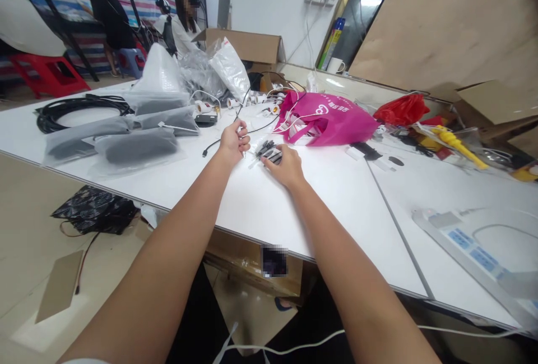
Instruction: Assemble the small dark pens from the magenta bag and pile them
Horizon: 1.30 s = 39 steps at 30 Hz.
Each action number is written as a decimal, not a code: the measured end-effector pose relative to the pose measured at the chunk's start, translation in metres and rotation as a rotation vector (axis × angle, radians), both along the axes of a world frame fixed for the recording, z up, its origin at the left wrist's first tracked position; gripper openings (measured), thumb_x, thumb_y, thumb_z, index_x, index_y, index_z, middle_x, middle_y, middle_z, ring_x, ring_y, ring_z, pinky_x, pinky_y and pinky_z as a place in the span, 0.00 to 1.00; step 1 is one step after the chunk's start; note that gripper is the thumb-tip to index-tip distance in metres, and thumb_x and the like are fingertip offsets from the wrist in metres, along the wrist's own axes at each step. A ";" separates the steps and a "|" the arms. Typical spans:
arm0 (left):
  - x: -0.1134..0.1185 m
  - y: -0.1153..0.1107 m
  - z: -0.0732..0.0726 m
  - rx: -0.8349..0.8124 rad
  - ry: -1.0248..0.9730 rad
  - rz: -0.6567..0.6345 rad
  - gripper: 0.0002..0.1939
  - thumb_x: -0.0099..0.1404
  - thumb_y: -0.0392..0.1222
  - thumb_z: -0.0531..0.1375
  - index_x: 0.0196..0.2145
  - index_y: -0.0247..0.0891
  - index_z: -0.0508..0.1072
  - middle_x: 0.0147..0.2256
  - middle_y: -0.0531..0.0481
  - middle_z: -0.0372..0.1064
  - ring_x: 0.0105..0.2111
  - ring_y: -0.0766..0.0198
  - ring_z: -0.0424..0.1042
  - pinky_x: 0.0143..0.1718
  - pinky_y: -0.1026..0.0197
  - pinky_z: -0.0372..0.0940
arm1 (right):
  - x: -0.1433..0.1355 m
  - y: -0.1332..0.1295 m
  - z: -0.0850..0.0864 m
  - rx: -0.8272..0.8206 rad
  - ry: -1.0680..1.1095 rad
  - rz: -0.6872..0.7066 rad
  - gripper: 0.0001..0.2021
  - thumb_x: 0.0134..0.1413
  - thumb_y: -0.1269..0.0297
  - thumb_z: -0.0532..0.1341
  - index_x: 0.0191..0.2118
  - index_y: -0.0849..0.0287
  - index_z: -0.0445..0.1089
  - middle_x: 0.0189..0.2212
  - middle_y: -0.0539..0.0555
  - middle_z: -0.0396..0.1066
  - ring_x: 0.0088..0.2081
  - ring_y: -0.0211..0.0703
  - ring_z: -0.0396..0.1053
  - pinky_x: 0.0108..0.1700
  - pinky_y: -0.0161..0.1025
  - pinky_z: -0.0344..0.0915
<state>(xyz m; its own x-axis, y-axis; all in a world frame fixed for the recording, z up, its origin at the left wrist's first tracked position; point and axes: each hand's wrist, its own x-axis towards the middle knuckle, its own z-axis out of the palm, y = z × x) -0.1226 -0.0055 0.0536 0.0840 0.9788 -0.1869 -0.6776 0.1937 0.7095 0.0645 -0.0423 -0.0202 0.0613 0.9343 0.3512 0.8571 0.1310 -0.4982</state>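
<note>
My left hand [235,141] is over the white table with its fingers curled inward. What it holds, if anything, is too small to make out. A thin black cable [216,144] with a small plug lies beside it. To the right, my right hand [286,165] has its thumb and fingers closed around a bunch of small dark grey stick-like pieces [269,152], whose exact kind I cannot tell. Clear plastic shows around these pieces. A pink bag [336,120] with white items in its mouth lies just behind my right hand.
Several grey pouches [137,148] and a coiled black cable [63,113] are on the left. Behind stand clear plastic bags [229,67] and a cardboard box [252,44]. A power strip [466,243] lies at the right. Other people [185,22] sit in the background.
</note>
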 end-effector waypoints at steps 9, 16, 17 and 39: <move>-0.001 0.004 -0.001 -0.046 -0.025 0.117 0.19 0.88 0.41 0.53 0.34 0.41 0.62 0.21 0.64 0.47 0.13 0.76 0.44 0.15 0.70 0.36 | -0.009 -0.003 -0.002 0.008 -0.065 0.089 0.32 0.72 0.53 0.70 0.74 0.66 0.75 0.72 0.69 0.78 0.74 0.67 0.72 0.79 0.57 0.64; -0.003 0.006 -0.005 -0.049 -0.020 0.120 0.15 0.85 0.42 0.57 0.36 0.43 0.61 0.22 0.63 0.48 0.14 0.74 0.43 0.17 0.69 0.37 | -0.031 0.021 0.022 -0.062 -0.273 0.165 0.33 0.75 0.53 0.70 0.76 0.67 0.74 0.75 0.70 0.75 0.77 0.71 0.67 0.77 0.61 0.65; -0.004 0.007 -0.005 -0.055 -0.025 0.120 0.15 0.85 0.42 0.57 0.36 0.43 0.61 0.22 0.63 0.48 0.15 0.74 0.43 0.17 0.69 0.37 | -0.034 0.025 0.025 -0.089 -0.299 0.163 0.33 0.75 0.52 0.70 0.76 0.65 0.74 0.74 0.70 0.76 0.76 0.73 0.68 0.75 0.63 0.66; 0.023 -0.010 -0.011 0.134 0.193 -0.195 0.20 0.86 0.39 0.55 0.32 0.39 0.67 0.22 0.62 0.51 0.13 0.76 0.45 0.18 0.70 0.36 | 0.010 0.022 0.024 0.189 0.575 0.052 0.24 0.52 0.39 0.77 0.41 0.54 0.77 0.43 0.59 0.84 0.47 0.57 0.81 0.59 0.55 0.77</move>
